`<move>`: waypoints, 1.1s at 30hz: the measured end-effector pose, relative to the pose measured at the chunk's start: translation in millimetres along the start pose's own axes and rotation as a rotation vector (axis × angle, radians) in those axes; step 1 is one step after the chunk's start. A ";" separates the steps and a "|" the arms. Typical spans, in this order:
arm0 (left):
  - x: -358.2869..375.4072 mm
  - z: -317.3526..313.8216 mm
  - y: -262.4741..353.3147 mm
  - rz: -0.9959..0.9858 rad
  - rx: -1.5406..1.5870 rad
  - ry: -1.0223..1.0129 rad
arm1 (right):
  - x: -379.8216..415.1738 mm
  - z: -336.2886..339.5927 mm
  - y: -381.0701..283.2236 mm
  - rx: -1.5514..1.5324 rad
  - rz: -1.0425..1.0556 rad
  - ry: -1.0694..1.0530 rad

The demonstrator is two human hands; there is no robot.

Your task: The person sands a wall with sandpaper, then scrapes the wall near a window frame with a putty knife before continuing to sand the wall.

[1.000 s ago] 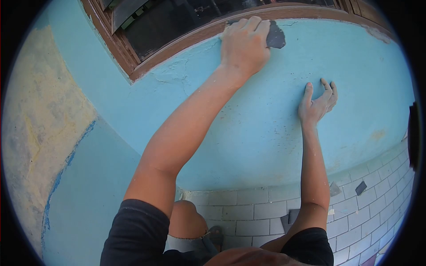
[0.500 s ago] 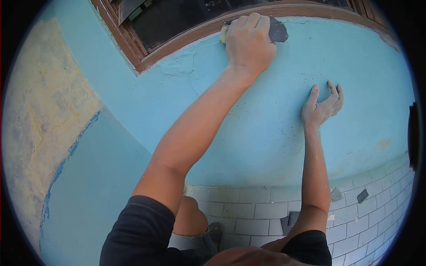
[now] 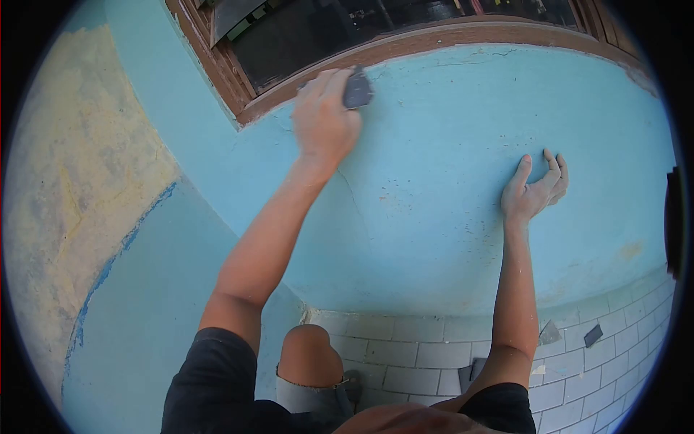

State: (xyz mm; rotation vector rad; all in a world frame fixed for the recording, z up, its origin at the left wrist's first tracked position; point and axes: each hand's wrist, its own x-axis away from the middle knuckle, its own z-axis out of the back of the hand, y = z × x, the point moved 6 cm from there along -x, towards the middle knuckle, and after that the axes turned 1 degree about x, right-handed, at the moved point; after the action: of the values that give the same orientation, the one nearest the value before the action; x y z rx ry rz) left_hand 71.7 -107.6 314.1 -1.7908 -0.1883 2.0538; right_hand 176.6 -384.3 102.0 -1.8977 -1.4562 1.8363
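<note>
My left hand (image 3: pixel 325 123) presses a dark grey sheet (image 3: pixel 358 88), which looks like sandpaper, against the light blue wall (image 3: pixel 426 159) just under the brown window frame (image 3: pixel 434 35). The fingers are closed over the sheet, and its right part sticks out beside them. Farther right and lower, my right hand (image 3: pixel 533 189) is at the wall with its dusty fingers curved and apart, holding nothing. Small chips and dark specks mark the paint between the two hands.
Bare, yellowish plaster (image 3: pixel 94 145) shows on the left wall beside blue paint. Below, grey floor tiles (image 3: pixel 416 354) carry several scraps, including a dark piece (image 3: pixel 593 335) at the right. My bent knee (image 3: pixel 311 354) is near the wall's foot.
My left hand has moved left along the wall below the window frame with the dark sheet. The view has shifted slightly, and my right hand keeps its pose at the wall.
</note>
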 end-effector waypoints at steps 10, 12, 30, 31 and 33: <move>6.5 14.1 -26.3 -0.047 -0.063 -0.092 | -8.2 9.5 2.4 -0.068 0.035 -0.159; 43.5 49.6 -81.9 0.006 -0.199 -0.088 | -13.6 11.4 11.7 -0.062 0.025 -0.143; 29.5 42.3 -54.2 0.148 -0.035 -0.110 | -2.2 10.6 -21.4 -0.066 0.076 -0.183; 35.5 57.9 -60.1 0.248 -0.008 -0.151 | -1.5 10.0 -27.1 -0.039 0.117 -0.180; 44.9 77.2 -56.6 0.650 0.325 -0.090 | 6.9 4.1 -49.6 -0.158 0.135 -0.215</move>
State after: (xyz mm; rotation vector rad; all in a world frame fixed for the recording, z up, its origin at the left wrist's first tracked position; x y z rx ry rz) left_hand 4.5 -26.3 306.2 -1.6880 0.7550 2.4014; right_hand 145.6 -355.5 129.1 -1.9649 -1.6187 2.1017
